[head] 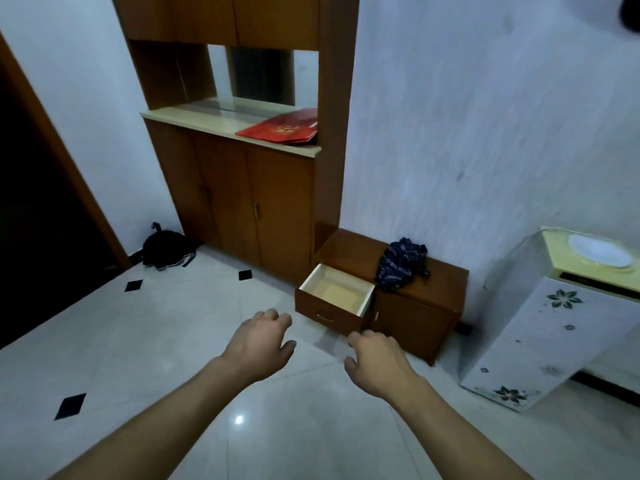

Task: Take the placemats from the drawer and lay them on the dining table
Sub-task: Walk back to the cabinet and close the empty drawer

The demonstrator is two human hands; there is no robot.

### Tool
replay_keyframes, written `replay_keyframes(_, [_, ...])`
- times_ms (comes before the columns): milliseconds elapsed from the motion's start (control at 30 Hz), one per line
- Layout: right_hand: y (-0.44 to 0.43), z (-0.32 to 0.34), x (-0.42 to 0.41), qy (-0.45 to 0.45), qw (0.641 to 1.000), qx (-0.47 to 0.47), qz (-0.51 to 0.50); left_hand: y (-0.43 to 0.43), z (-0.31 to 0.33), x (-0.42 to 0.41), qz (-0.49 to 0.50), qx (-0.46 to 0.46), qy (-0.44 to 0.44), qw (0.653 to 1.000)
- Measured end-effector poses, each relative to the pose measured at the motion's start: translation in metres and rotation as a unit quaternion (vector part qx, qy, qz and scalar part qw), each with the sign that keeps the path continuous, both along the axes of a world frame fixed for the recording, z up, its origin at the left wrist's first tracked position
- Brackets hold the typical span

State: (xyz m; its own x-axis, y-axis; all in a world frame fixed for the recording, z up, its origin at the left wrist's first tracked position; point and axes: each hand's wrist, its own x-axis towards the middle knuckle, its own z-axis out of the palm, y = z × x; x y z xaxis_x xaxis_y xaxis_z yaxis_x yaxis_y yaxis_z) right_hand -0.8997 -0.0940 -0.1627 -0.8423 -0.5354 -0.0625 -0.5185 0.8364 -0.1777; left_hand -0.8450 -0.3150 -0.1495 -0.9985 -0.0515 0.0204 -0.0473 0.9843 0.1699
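A brown wooden drawer (323, 316) stands pulled open from a low cabinet (419, 320) against the white wall. Its pale inside shows only a bare bottom; no placemats are visible. My left hand (261, 341) hangs in front of me, left of the drawer and nearer to me, fingers loosely curled and holding nothing. My right hand (375, 358) hovers just below the drawer's front right corner, also loosely curled and holding nothing. The dining table is out of view.
A dark patterned cloth (401, 265) lies on the low cabinet. A tall wooden sideboard (249, 202) holds a red bag (280, 131). A black bag (166, 249) sits on the tiled floor (173, 341). A white flowered unit (561, 334) stands right. A dark doorway (38, 202) opens left.
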Motion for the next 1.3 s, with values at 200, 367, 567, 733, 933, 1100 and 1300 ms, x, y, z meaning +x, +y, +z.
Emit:
replay_keyframes(200, [-0.037, -0.004, -0.124, -0.029, 0.998, -0.015, -0.045, -0.038, 0.003, -0.147, -0.047, -0.002, -0.010, 0.999])
replay_keyframes(367, [-0.076, -0.027, -0.243, -0.047, 0.998, -0.013, -0.041, -0.072, -0.020, -0.257, -0.056, -0.016, -0.024, 0.998])
replay_keyframes(567, [-0.123, -0.044, -0.367, -0.070, 0.997, -0.022, -0.024, -0.115, -0.043, -0.373, -0.052, -0.039, -0.057, 0.996])
replay_keyframes(733, [-0.157, -0.061, -0.445, -0.082, 0.996, -0.018, -0.037, -0.145, -0.065, -0.456, -0.067, -0.025, -0.069, 0.995])
replay_keyframes(933, [-0.186, -0.114, -0.513, -0.135, 0.980, 0.017, -0.148, -0.173, -0.127, -0.553, -0.159, -0.012, -0.116, 0.980])
replay_keyframes(1100, [-0.194, -0.167, -0.522, -0.182, 0.957, 0.009, -0.227, -0.180, -0.187, -0.596, -0.227, -0.075, -0.162, 0.957])
replay_keyframes(1300, [-0.194, -0.259, -0.532, -0.228, 0.928, -0.022, -0.294, -0.176, -0.292, -0.609, -0.260, -0.087, -0.217, 0.937])
